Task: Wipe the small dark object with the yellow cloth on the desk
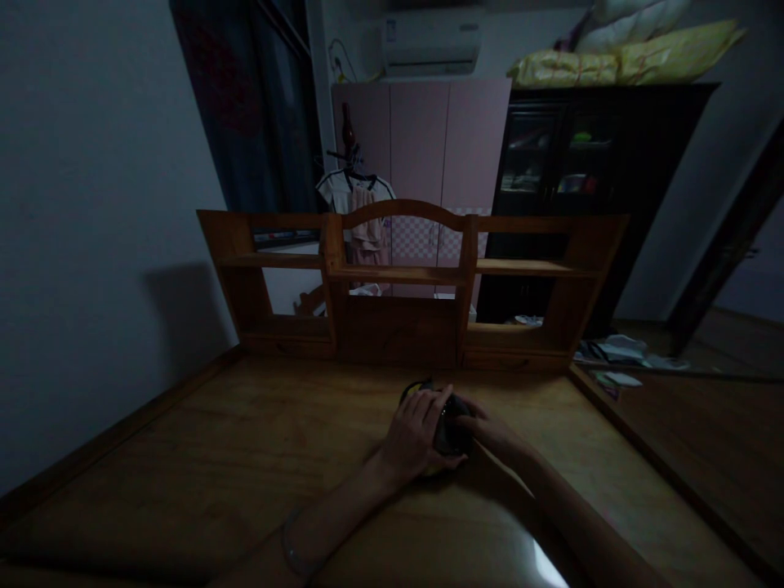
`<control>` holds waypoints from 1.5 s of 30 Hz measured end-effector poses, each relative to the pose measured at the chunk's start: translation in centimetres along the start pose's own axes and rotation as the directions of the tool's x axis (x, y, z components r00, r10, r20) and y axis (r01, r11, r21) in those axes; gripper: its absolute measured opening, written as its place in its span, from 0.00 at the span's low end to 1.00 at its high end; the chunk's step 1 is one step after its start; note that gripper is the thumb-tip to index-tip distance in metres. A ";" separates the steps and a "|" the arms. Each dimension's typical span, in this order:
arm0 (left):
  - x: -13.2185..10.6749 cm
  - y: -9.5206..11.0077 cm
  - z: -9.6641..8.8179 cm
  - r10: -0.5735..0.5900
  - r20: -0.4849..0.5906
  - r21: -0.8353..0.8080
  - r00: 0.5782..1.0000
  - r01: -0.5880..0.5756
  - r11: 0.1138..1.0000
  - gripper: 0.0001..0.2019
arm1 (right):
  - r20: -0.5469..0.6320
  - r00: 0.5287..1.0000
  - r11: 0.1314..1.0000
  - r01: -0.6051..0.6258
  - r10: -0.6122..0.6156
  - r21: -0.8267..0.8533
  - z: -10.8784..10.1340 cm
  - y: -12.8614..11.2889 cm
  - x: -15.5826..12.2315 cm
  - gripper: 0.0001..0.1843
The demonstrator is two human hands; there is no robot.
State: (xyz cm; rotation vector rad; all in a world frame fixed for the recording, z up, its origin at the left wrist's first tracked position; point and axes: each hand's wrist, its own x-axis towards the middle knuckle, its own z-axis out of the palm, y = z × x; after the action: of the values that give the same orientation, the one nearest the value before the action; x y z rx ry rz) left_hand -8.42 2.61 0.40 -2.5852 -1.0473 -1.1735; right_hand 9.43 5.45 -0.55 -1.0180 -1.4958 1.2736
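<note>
A dark rounded object (452, 426) with a shiny face is held low over the wooden surface, or rests on it; I cannot tell which. A black loop, like a strap or cord, sticks up at its far left, and a little yellow shows beside it. My left hand (416, 433) wraps round its left side, with the thumb along the near edge. From the right, my right hand (483, 426) grips it, fingers on its far side and face. The dim light and my hands hide its exact kind.
Under my arms spreads a wide wooden board (245, 441) with raised side edges. A wooden shelf unit (398, 327) with small drawers stands along its far end. Behind are a pink wardrobe (420, 147), hanging clothes (367, 212) and a dark cabinet (569, 163). A white wall (110, 204) borders the left.
</note>
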 end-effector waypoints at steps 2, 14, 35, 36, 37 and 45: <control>0.0 0.0 0.1 0.000 -0.009 0.006 1.000 0.000 1.000 0.47 | -0.016 1.000 0.999 0.014 -0.014 0.035 0.4 0.3 -0.1 0.26; 0.0 -0.3 0.4 -0.055 -0.082 0.030 0.995 0.058 0.998 0.45 | 0.075 0.997 0.990 0.021 -0.032 0.139 0.2 -0.4 0.0 0.28; 0.3 -0.3 0.2 -0.280 -0.060 -0.053 0.958 0.277 0.960 0.47 | -0.007 1.000 0.984 -0.026 0.027 0.174 0.5 -0.8 0.3 0.33; 0.3 -0.3 0.2 -0.278 -0.053 -0.054 0.959 0.275 0.960 0.47 | -0.022 1.000 0.986 -0.007 0.010 0.164 0.5 -1.0 0.2 0.31; 0.2 -0.3 0.3 -0.275 -0.048 -0.056 0.960 0.272 0.961 0.47 | -0.033 0.999 0.989 0.007 -0.002 0.148 0.5 -1.2 0.1 0.30; 0.2 -0.3 0.1 -0.268 -0.036 -0.074 0.963 0.265 0.962 0.45 | -0.044 0.999 1.000 0.015 -0.015 0.005 0.7 -2.6 -0.4 0.27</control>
State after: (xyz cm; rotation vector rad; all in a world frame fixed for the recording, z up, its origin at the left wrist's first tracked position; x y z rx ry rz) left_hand -8.44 2.93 0.44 -2.5114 -1.4036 -1.3404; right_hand 8.82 4.52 1.88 -1.0228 -1.4636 1.2364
